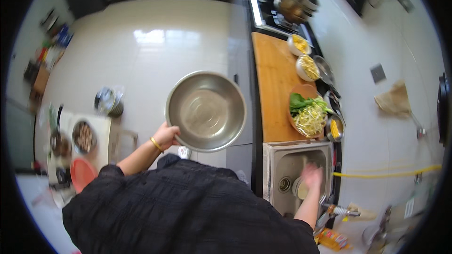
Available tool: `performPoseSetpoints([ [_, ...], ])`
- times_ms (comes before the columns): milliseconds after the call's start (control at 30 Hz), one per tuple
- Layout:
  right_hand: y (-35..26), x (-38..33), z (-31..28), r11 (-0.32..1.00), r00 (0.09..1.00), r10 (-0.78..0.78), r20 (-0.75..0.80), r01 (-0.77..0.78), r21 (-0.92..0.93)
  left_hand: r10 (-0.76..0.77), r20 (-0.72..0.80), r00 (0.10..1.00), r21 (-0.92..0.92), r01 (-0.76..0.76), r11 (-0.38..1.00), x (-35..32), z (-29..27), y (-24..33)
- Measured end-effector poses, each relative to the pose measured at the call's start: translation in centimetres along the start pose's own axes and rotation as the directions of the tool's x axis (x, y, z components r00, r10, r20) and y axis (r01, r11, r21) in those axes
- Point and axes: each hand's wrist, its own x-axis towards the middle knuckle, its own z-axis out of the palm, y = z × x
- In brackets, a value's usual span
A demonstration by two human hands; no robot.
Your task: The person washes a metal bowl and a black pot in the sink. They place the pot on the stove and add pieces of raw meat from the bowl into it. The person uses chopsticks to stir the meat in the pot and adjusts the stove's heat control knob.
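My left hand (166,135) grips the rim of a large empty steel bowl (205,110), held out over the tiled floor to the left of the counter. A gold bangle sits on that wrist. My right hand (312,176) reaches down into the steel sink (282,160), blurred, just above a small pale round object (300,189) near the drain (284,185). Whether the right hand holds anything I cannot make out.
A wooden board (272,84) covers the counter beyond the sink, carrying a plate of bean sprouts and greens (308,113) and bowls of yellow food (306,66). A pot (294,2) sits on the stove. At the left a small table (99,136) holds a bowl and an orange lid.
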Motion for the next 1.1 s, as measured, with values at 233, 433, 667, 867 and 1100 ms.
performPoseSetpoints([
  [233,6.6,1.0,3.3,0.02,0.597,-0.453,0.662,0.749,-0.662,-0.007,-0.275,0.961,-0.293,-0.077,0.953,-7.6,-0.4,-7.3],
  [433,21.1,-12.2,20.0,0.334,0.51,0.375,0.774,0.705,-0.626,0.121,-0.257,0.959,-0.336,-0.206,0.919,-14.3,-1.1,-10.9],
  [667,32.0,-20.0,22.9,0.389,0.267,0.773,0.576,0.519,-0.761,0.14,-0.535,0.833,-0.266,-0.323,0.908,-23.0,-7.1,-14.2],
  [867,38.6,-27.3,24.5,0.328,0.151,0.874,0.462,0.518,-0.79,0.052,-0.678,0.733,-0.356,-0.389,0.849,-28.3,-13.2,-17.1],
  [1100,51.9,-36.4,27.3,0.12,0.088,0.968,0.237,0.665,-0.737,0.008,-0.79,0.613,-0.375,-0.494,0.784,-32.3,-26.0,-20.7],
])
